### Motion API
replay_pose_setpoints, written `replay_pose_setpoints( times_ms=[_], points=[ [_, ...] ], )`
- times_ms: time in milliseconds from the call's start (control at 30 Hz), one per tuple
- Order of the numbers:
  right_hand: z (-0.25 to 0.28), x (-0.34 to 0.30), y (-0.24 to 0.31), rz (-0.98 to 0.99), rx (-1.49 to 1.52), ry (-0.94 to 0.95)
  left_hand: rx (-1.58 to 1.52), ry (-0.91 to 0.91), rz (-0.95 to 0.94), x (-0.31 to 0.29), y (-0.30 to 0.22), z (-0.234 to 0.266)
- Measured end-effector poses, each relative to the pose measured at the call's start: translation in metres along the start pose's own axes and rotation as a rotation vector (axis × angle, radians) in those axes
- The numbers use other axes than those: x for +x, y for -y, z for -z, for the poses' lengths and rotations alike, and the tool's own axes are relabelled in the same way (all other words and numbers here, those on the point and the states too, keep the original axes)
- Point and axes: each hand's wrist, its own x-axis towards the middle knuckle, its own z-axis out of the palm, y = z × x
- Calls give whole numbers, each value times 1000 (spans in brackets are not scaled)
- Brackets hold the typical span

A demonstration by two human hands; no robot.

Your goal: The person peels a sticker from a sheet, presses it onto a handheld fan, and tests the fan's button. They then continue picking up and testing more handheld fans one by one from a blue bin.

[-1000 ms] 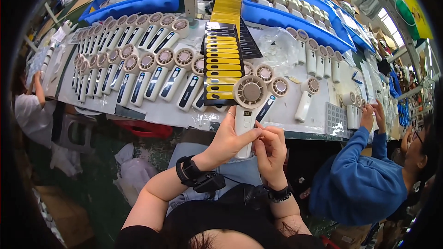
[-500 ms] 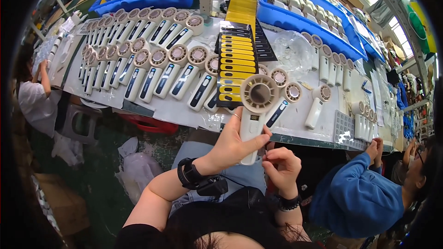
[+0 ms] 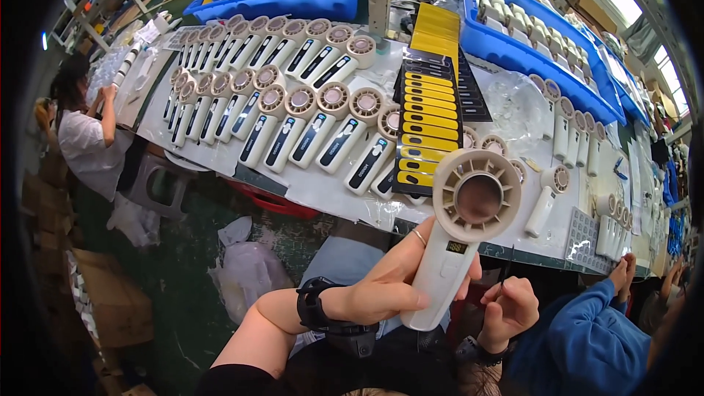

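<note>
My left hand [image 3: 385, 287] is wrapped round the white handle of a handheld fan [image 3: 438, 279], with its round beige head up and a small dark display on the handle facing me. Right of the handle, apart from it, my right hand [image 3: 511, 312] is closed in a pinch. A thin dark sliver shows at its fingertips, too small to name. Behind the held fan, a sheet of yellow and black labels [image 3: 429, 125] lies on the table. Rows of similar fans [image 3: 334, 139], many with dark label strips on their handles, lie to its left.
Blue bins [image 3: 308, 4] of fans or white parts stand along the table's far side. Clear plastic bags [image 3: 513, 106] lie right of the labels. A grey pad [image 3: 584, 238] sits near the front edge. One person [image 3: 84, 125] works at left, another in a blue top [image 3: 579, 337] at right.
The held fan has come nearer and tilted to the right in my left hand. My right hand remains pinched beside it. The whole view has shifted, moving the table rightward and down.
</note>
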Motion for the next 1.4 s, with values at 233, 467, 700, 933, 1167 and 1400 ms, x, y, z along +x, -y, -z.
replay_pose_setpoints(
  times_ms=[233, 467, 700, 933, 1167, 1400],
  points=[
    [-15, 16, 9, 176, -186, 97, -169, -142, 26, 7, 20, 15],
    [-41, 25, 20, 253, -442, 289, -49, -219, -72, 11, 34, 24],
    [-52, 26, 13, 356, -502, 303, -54, -178, -140, 12, 41, 32],
    [-55, 26, 10, 367, -502, 282, -25, -187, -205, 14, 44, 32],
    [-57, 25, 9, 363, -507, 294, 21, -207, -247, 14, 46, 34],
    [-56, 25, 9, 370, -504, 279, 6, -212, -236, 15, 47, 35]
  ],
)
